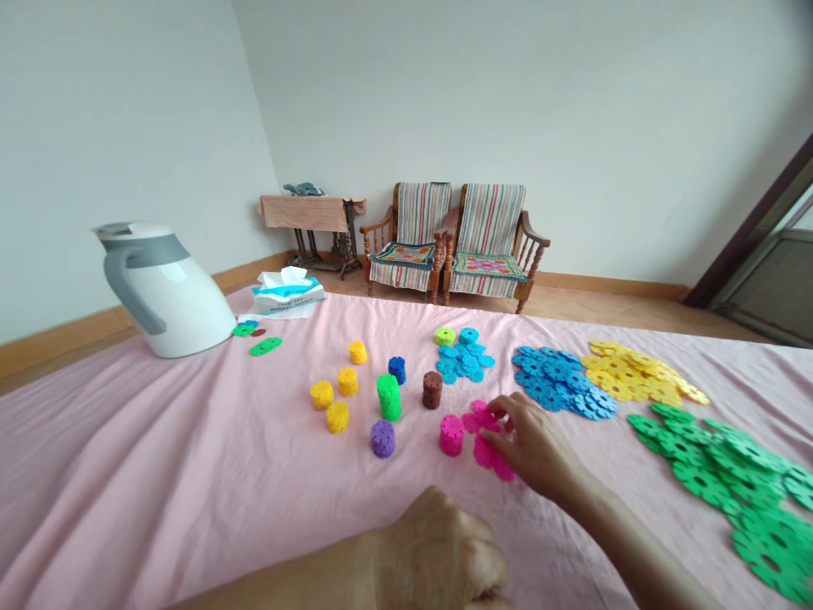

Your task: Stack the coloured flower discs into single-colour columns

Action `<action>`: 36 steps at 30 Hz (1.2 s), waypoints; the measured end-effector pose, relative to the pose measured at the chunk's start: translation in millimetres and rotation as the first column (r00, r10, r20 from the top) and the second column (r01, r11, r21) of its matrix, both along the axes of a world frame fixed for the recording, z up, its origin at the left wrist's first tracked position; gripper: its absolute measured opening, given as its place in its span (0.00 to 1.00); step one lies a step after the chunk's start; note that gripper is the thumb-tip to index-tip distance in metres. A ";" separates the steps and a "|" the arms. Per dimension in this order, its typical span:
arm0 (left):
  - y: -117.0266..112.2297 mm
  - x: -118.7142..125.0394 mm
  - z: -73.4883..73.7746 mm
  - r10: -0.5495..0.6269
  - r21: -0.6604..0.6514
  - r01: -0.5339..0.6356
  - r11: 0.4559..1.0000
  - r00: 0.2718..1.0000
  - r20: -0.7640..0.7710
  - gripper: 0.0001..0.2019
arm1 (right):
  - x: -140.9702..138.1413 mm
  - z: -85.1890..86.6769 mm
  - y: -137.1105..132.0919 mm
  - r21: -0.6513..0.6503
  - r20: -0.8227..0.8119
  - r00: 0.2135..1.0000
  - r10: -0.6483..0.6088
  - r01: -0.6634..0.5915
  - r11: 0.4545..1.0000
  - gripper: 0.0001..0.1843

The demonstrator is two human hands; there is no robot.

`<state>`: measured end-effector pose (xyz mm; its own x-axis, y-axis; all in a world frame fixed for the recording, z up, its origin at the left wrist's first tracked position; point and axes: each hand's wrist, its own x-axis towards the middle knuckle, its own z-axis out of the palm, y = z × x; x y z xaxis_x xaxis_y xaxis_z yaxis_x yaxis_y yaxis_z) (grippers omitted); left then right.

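My right hand [530, 445] rests on a small heap of loose pink snowflake discs [486, 436], its fingers pinched around one or two of them. Just left of it stands a short pink stack [451, 435]. My left hand [445, 551] hovers low near the front edge, curled into a fist with the back facing me; anything inside it is hidden. Short stacks stand farther left and behind: purple [383, 439], tall green [389, 397], brown [433, 390], dark blue [397, 369] and several yellow ones [337, 417].
A pink cloth [190, 474] covers the table. Loose disc heaps lie to the right: blue [562, 381], yellow [635, 373], green [730, 474]. A smaller light-blue heap [467, 360] lies behind. A white kettle [166, 288] and tissue pack [287, 292] stand at the far left.
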<state>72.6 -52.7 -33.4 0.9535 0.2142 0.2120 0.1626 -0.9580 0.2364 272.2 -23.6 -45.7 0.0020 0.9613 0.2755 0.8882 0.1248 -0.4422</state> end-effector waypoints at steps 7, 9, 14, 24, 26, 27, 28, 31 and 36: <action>-0.5 0.1 -0.4 0.005 -0.007 -0.005 1.000 1.000 0.003 0.18 | -0.6 -1.0 1.3 -0.041 0.012 0.999 -0.042 0.042 0.998 0.08; -0.5 0.4 -0.2 0.012 -0.008 -0.012 1.000 1.000 0.001 0.18 | 1.0 -0.9 1.7 -0.044 0.008 0.999 -0.050 0.050 0.998 0.08; -0.9 0.6 1.0 0.016 -0.014 -0.016 1.000 1.000 -0.016 0.17 | 0.8 8.1 -1.2 -0.083 0.123 0.988 -0.090 0.100 0.991 0.08; 0.8 0.5 -4.2 -0.006 -0.048 0.006 0.999 1.000 -0.001 0.16 | -11.6 13.5 -9.6 -0.018 0.325 0.943 -0.076 0.087 0.996 0.07; 1.5 0.9 -4.8 -0.017 -0.052 0.017 0.999 1.000 -0.003 0.15 | -12.8 14.3 -10.2 -0.015 0.337 0.938 -0.081 0.091 0.996 0.06; 1.9 1.1 -5.0 -0.019 -0.046 0.019 0.999 1.000 -0.004 0.16 | -13.0 14.6 -10.3 -0.015 0.339 0.937 -0.081 0.091 0.996 0.06; 2.3 1.3 -5.1 -0.020 -0.037 0.020 0.999 1.000 -0.006 0.16 | -12.8 14.7 -10.2 -0.015 0.338 0.938 -0.079 0.089 0.996 0.06; 3.1 1.5 -5.0 -0.023 -0.028 0.023 0.999 1.000 -0.011 0.16 | -10.9 13.1 -9.4 -0.010 0.323 0.944 -0.069 0.076 0.997 0.06; 2.0 0.5 -2.3 -0.021 -0.044 0.021 0.999 1.000 -0.010 0.15 | -9.3 8.5 -6.8 0.070 0.244 0.969 -0.041 0.024 0.997 0.08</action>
<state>73.1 -50.7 -35.7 0.9600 0.2029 0.1931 0.1451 -0.9499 0.2768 263.0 -30.4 -37.3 -0.0424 0.9417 0.3339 0.9724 0.1156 -0.2027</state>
